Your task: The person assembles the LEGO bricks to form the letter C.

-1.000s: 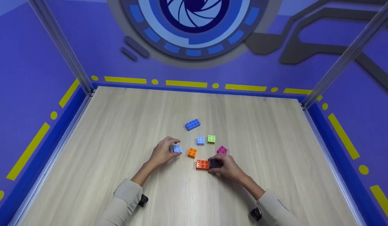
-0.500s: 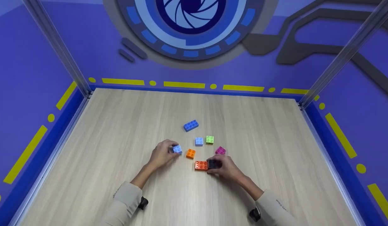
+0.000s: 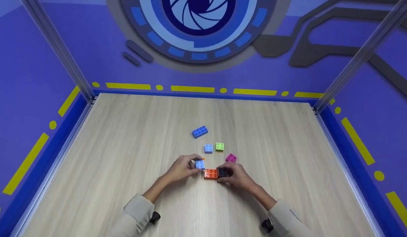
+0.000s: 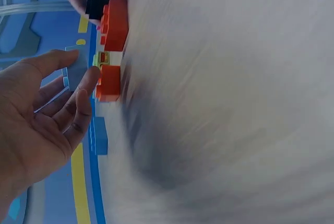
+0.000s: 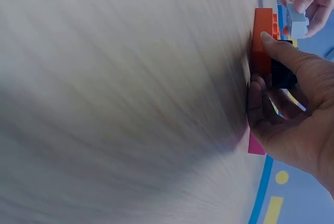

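My left hand (image 3: 181, 169) pinches a light blue toy building brick (image 3: 200, 164) between thumb and fingers. In the left wrist view this brick (image 4: 77, 68) is held up off the table, left of the red-orange brick (image 3: 210, 173). My right hand (image 3: 238, 174) grips a black brick (image 3: 222, 171), which sits on top of the red-orange brick's right end. The right wrist view shows the right thumb also touching the side of the red-orange brick (image 5: 262, 51). A smaller orange brick (image 4: 109, 83) stands on the table behind, almost hidden by the left hand's brick in the head view.
Behind the hands lie another light blue brick (image 3: 208, 148), a lime green brick (image 3: 219, 146) and a longer blue brick (image 3: 200, 132). A magenta brick (image 3: 231, 158) lies just beyond the right hand. Blue-purple walls enclose the wooden table (image 3: 140, 131) at the back and sides.
My left hand has moved right and slightly nearer with the light blue brick, now beside the red-orange brick and covering most of the orange one. The right hand keeps its grip in place.
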### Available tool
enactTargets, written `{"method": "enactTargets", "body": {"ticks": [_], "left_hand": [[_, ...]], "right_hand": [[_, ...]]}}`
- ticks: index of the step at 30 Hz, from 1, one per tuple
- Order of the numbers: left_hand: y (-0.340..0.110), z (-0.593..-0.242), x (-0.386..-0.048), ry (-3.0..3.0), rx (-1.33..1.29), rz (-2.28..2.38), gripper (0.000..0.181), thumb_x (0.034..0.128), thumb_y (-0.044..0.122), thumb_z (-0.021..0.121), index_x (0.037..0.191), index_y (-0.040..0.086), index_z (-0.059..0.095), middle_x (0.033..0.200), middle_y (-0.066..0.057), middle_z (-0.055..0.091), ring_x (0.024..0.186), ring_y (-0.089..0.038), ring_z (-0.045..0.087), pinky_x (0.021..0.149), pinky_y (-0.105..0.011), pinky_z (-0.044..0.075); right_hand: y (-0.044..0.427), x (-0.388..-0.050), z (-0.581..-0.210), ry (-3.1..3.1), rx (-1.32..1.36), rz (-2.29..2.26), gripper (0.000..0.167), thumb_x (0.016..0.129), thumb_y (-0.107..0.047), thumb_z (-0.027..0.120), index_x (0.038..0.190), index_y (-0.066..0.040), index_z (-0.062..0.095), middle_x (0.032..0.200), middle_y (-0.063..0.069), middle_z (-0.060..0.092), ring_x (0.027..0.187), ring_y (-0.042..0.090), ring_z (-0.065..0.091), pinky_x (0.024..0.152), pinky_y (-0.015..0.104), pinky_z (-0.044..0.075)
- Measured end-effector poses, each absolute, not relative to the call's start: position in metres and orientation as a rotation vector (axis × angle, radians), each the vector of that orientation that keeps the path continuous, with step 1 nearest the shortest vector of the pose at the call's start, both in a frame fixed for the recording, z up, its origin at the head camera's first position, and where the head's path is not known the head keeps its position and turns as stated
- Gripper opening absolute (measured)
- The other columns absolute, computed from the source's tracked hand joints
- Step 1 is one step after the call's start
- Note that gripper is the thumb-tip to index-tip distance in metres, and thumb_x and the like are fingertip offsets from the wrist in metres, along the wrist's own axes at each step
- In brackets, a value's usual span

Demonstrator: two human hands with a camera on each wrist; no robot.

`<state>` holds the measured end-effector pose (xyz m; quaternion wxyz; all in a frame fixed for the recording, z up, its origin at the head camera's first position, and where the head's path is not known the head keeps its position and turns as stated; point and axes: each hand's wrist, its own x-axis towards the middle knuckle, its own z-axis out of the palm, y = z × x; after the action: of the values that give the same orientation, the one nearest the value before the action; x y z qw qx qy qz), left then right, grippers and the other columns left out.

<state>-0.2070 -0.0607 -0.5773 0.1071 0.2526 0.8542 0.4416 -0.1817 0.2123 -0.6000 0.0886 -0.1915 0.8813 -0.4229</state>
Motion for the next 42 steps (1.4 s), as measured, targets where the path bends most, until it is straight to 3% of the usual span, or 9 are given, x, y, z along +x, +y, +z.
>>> {"method": "enactTargets", "body": {"ticks": [5,10,18,26,31,35,39,42], "left_hand": [[-0.053,-0.582,-0.204,2.516,0.824,1.305,0.038,0.0898,0.009,0.077,0.126,0.003,0.068,0.099,-0.009,0.072,0.073,-0.005,0.057,0.064,-0.019,0.046],[-0.049,-0.587,-0.202,2.489,0.873,1.324,0.039,0.0896,0.011,0.078,0.126,-0.001,0.069,0.104,-0.013,0.073,0.076,-0.007,0.060,0.066,-0.019,0.049],[-0.047,-0.593,-0.197,2.490,0.836,1.227,0.039,0.0900,0.014,0.078,0.127,0.006,0.070,0.110,-0.007,0.073,0.082,-0.008,0.053,0.071,-0.020,0.043],[-0.051,-0.591,-0.197,2.538,0.854,1.179,0.038,0.0868,0.012,0.080,0.124,0.008,0.071,0.116,-0.009,0.074,0.100,-0.018,0.065,0.089,-0.032,0.052],[-0.051,-0.593,-0.196,2.557,0.863,1.168,0.037,0.0870,0.015,0.080,0.122,0.008,0.072,0.115,-0.010,0.074,0.103,-0.023,0.068,0.092,-0.037,0.053],[-0.049,-0.591,-0.196,2.581,0.853,1.141,0.038,0.0870,0.018,0.081,0.124,0.009,0.074,0.117,-0.009,0.076,0.103,-0.022,0.069,0.092,-0.038,0.055],[-0.048,-0.589,-0.198,2.589,0.825,1.098,0.041,0.0861,0.019,0.082,0.125,0.012,0.074,0.118,-0.006,0.076,0.096,-0.015,0.067,0.085,-0.032,0.054],[-0.046,-0.588,-0.199,2.583,0.802,1.076,0.041,0.0856,0.020,0.083,0.125,0.013,0.074,0.115,-0.004,0.076,0.096,-0.014,0.066,0.084,-0.031,0.053]], "right_hand": [[0.213,-0.181,-0.602,2.633,-0.589,-1.259,0.041,0.079,-0.016,0.087,0.117,-0.006,0.074,0.113,0.011,0.073,0.110,0.029,0.065,0.100,0.043,0.048],[0.213,-0.180,-0.602,2.614,-0.564,-1.268,0.041,0.080,-0.015,0.087,0.117,-0.006,0.074,0.114,0.011,0.073,0.111,0.028,0.065,0.101,0.043,0.049],[0.208,-0.180,-0.603,2.637,-0.598,-1.231,0.039,0.081,-0.015,0.086,0.116,-0.005,0.074,0.111,0.010,0.073,0.109,0.024,0.065,0.098,0.040,0.048],[0.206,-0.181,-0.602,2.625,-0.602,-1.244,0.039,0.081,-0.014,0.086,0.116,-0.004,0.073,0.112,0.011,0.073,0.110,0.028,0.065,0.100,0.044,0.049],[0.208,-0.179,-0.601,2.614,-0.572,-1.251,0.040,0.080,-0.016,0.086,0.117,-0.006,0.073,0.113,0.011,0.073,0.111,0.027,0.065,0.101,0.042,0.048],[0.210,-0.179,-0.601,2.609,-0.549,-1.260,0.040,0.080,-0.015,0.087,0.117,-0.007,0.074,0.113,0.010,0.073,0.112,0.027,0.064,0.102,0.046,0.048],[0.211,-0.179,-0.599,2.583,-0.523,-1.282,0.041,0.080,-0.013,0.086,0.118,-0.006,0.073,0.115,0.011,0.072,0.114,0.028,0.064,0.105,0.053,0.046],[0.212,-0.179,-0.599,2.576,-0.519,-1.293,0.041,0.080,-0.013,0.086,0.118,-0.006,0.073,0.115,0.010,0.072,0.114,0.027,0.063,0.105,0.050,0.046]]}}
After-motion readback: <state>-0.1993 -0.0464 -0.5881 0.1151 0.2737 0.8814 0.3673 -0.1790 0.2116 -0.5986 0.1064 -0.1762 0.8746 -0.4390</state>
